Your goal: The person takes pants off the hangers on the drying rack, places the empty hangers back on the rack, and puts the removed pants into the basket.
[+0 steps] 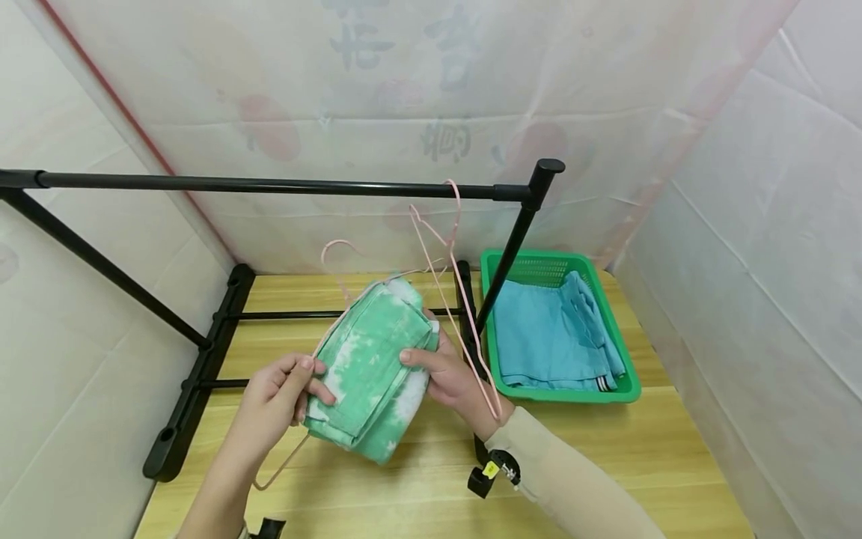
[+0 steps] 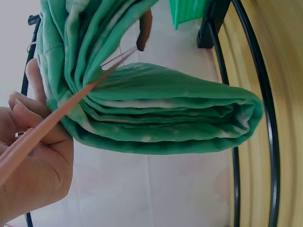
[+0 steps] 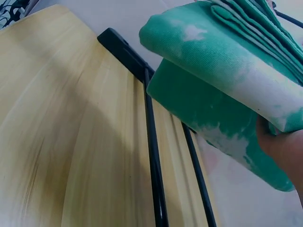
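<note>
A folded green-and-white tie-dye garment (image 1: 370,359), thick with layers, is held up over the table between both hands. My right hand (image 1: 458,382) grips its right side, thumb on top and the other fingers hidden beneath. At the left edge, my left hand (image 1: 279,389) pinches a pink hanger (image 2: 71,101) against the cloth. The bar of that hanger runs between the folds in the left wrist view, and cloth bulges on both sides of it. A second pink hanger (image 1: 459,206) hangs from the black rail (image 1: 269,184), its lower end overlapping my right wrist in the head view.
To the right stands a green basket (image 1: 629,393) holding folded blue clothing (image 1: 552,329). The black rack has a left foot (image 1: 198,382) and low crossbars (image 3: 156,179) close to the wooden table (image 1: 592,479). White sheeting (image 1: 741,262) encloses the sides and back.
</note>
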`<state>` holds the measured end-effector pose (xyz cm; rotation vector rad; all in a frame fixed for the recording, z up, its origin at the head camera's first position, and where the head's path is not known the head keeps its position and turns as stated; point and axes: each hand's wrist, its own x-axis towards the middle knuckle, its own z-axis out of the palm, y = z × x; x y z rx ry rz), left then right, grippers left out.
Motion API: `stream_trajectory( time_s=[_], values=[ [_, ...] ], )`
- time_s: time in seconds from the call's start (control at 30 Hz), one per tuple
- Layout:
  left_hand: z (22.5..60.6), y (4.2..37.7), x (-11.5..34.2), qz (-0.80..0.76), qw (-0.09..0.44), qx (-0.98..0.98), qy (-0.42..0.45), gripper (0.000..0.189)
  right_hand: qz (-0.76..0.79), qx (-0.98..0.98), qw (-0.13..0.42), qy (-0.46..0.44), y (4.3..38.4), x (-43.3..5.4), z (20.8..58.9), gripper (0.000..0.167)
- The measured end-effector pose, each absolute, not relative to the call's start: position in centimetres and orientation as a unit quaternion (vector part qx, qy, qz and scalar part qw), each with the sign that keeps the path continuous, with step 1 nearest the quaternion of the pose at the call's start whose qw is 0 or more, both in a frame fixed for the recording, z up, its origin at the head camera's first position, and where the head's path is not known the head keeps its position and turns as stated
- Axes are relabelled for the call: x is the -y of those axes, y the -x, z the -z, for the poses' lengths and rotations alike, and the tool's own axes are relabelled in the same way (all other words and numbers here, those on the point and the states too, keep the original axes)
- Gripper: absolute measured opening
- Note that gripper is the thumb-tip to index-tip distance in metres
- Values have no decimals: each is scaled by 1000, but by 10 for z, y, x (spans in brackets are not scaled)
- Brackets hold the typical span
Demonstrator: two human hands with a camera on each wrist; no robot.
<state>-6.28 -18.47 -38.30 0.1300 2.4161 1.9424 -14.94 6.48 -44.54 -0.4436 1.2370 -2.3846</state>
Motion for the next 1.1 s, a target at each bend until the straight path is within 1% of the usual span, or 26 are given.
stream_trajectory(
  time_s=[0.17,0.43,0.6,0.83,1.1],
  values=[
    [386,63,186,-646,17,-763,-14,40,860,-427,213,183,150,-67,448,71],
    [390,65,188,-677,17,-734,57,38,858,-387,237,243,152,-72,449,70],
    [393,67,189,-696,-1,-715,69,38,857,-360,251,270,153,-74,447,69],
    [396,69,192,-711,-19,-700,70,31,851,-359,265,276,154,-79,447,53],
    [396,70,193,-721,-33,-688,73,32,835,-369,281,295,155,-84,446,48]
  ],
)
